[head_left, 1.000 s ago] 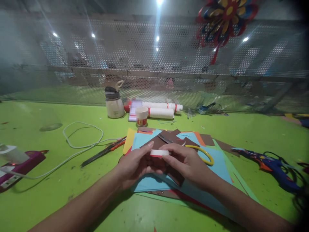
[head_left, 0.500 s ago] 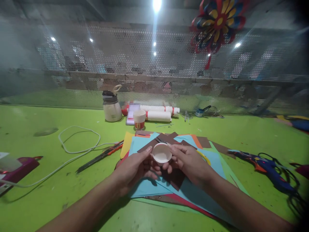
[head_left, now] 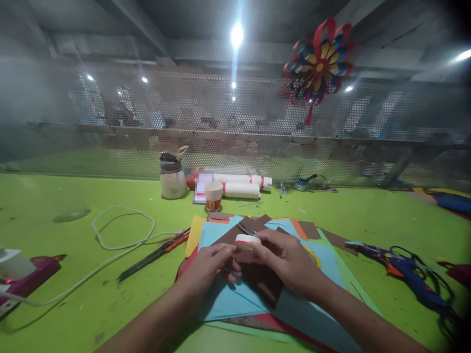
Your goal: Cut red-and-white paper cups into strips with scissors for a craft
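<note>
A small round white piece with a red line along its side (head_left: pixel 247 239) is pinched between the thumb and fingers of my right hand (head_left: pixel 289 260). It is seen from the side, above a dark brown sheet (head_left: pixel 263 282). Just to its left, my left hand (head_left: pixel 211 264) has curled, parted fingers with nothing between them. Light blue sheets (head_left: pixel 228 299) and other coloured papers lie under both hands. Behind the white piece lie scissors (head_left: pixel 246 228), their yellow handle (head_left: pixel 312 257) partly hidden by my right hand.
A paper cup (head_left: pixel 213 196), white rolls (head_left: pixel 241 190) and a lidded jar (head_left: pixel 173 181) stand or lie at the back. Large scissors (head_left: pixel 154 254) and a white cable (head_left: pixel 125 249) are on the left. A blue glue gun (head_left: pixel 408 269) lies on the right.
The white piece has turned from showing its open round face to showing its side. My left hand has let go of it and moved slightly left. The camera view has tilted up.
</note>
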Demonstrator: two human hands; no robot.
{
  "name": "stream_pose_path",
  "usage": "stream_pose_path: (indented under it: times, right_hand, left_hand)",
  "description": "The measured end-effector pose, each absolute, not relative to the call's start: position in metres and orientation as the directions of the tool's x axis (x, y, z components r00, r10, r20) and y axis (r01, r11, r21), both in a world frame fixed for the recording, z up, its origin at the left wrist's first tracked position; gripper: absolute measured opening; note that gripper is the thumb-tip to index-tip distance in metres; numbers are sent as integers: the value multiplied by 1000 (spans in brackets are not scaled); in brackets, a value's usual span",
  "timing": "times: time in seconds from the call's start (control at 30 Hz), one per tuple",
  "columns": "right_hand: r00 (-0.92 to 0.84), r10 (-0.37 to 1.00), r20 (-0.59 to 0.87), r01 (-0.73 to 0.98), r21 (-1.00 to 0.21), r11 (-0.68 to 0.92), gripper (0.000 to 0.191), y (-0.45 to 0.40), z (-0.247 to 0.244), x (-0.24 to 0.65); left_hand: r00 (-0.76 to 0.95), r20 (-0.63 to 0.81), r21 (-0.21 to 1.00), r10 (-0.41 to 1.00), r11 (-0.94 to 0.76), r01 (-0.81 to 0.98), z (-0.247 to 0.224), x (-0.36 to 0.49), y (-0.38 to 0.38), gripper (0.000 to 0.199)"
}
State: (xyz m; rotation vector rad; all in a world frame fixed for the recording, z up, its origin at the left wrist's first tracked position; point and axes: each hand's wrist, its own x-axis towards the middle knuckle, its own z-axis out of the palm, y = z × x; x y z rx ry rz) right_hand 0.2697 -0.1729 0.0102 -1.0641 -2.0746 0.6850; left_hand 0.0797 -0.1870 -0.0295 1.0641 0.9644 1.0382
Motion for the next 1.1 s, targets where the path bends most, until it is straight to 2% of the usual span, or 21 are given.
stream_pose_path:
  times: [0.1,0.23,0.33,0.47,0.6,0.7,0.83,1.1]
  right_hand:
    - [-430,794,430,578,-544,608,24,-166,14,273]
    - [-425,761,491,614,-461,640,23,-143,21,277]
    - [-428,729,535,649,-379,660,22,-113,22,276]
    - [-467,714,522,694,-284,662,23,-69,12,270]
    - [-535,721,441,720,-209,661,22,-37,0,258]
    - [-529,746,404,752,-185,633,31,-18,4,238]
    - [-518,753,406,755,-197,626,40,5,22,189]
    - [-476,828,296,796,-255,549,33,29,16,117]
  left_hand:
    - [174,-122,969,977,155,-193,-29,80,-187,29]
    - [177,-114,977,978,142,-158,-34,83,-187,20]
    - [199,-43,996,979,58,-71,-42,87,-186,16]
    - [216,74,989,974,-99,110,-46,87,-191,18]
    - [268,180,925,946,-256,282,-40,86,-197,24]
    - [307,226,853,924,-340,396,-37,86,-199,26]
    - [345,238,806,908,-383,452,-38,86,-201,28]
    - [388,256,783,885,-426,453,-42,86,-201,27]
